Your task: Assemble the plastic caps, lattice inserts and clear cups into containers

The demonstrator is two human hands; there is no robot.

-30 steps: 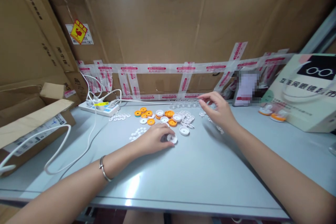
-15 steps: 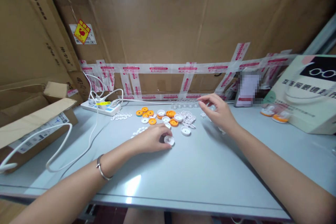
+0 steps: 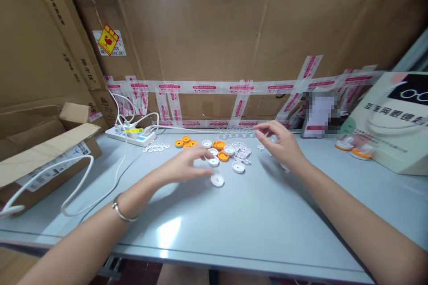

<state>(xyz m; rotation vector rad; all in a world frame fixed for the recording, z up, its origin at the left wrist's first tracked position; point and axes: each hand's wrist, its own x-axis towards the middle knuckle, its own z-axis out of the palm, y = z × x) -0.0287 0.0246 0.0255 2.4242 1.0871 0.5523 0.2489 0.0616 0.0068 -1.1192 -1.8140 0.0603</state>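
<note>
- Left hand (image 3: 185,165) raised just above grey table (image 3: 234,222), fingers loosely spread, grasping nothing.
- White cap (image 3: 217,180) lying flat on table, just right of left fingertips, apart from them.
- Right hand (image 3: 282,144) farther right, fingers curled near small white pieces (image 3: 241,151); hold unclear, cannot tell.
- Orange rings (image 3: 219,144) clustered beyond.

We see bare table (image 3: 254,227) from center to 6 o'clock, free passage. At 12 o'clock, orange and white caps (image 3: 219,153) cluster between left hand (image 3: 185,167) and right hand (image 3: 284,144). Cardboard wall (image 3: 234,35) closes 12. Power strip (image 3: 130,136) and cable (image 3: 80,182) obstruct 10, cardboard box (image 3: 43,156) 9, paper bag (image 3: 391,120) 2.
</note>
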